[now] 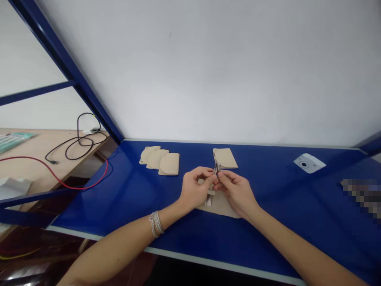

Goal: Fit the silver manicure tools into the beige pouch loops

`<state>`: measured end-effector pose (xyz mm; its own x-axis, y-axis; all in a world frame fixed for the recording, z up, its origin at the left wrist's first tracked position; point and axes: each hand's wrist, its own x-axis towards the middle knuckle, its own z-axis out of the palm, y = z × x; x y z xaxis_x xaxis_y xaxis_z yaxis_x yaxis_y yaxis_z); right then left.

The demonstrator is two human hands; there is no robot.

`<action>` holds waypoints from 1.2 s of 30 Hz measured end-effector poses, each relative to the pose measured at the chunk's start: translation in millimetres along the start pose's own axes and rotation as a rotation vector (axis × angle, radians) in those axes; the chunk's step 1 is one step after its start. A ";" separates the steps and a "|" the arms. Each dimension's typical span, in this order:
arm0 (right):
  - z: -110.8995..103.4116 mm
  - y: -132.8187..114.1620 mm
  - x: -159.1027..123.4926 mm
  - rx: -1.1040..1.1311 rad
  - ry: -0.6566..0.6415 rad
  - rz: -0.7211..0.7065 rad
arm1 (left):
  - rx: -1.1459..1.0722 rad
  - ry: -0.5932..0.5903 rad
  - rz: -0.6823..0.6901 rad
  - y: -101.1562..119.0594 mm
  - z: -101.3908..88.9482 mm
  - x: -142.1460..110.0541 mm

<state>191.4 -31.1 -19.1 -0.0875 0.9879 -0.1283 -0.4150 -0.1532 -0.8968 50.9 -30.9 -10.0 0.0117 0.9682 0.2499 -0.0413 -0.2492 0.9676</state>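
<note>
My left hand and my right hand meet above the blue tabletop, their fingertips pinching a narrow printed strip of paper or foil. Its lower part hangs between my hands. A beige flat pouch lies under my hands, partly hidden by them. Just beyond my fingers is another beige pouch. Several similar pouches overlap in a row to the left of my left hand. Beaded bracelets circle my left wrist.
A white camera-like device lies at the right of the blue table, beyond it a pixelated patch. A white wall rises behind. At left, past a blue metal frame, a wooden table holds black and red cables.
</note>
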 end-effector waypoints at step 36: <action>-31.1 -42.7 17.4 -0.721 -0.081 -0.199 | 0.527 -0.328 0.046 20.2 -45.4 34.4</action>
<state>235.7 -6.6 3.7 -0.1507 0.9860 0.0717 0.2637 0.1100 -0.9583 5.2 -1.7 16.5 0.3315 0.9199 0.2093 0.4484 -0.3488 0.8229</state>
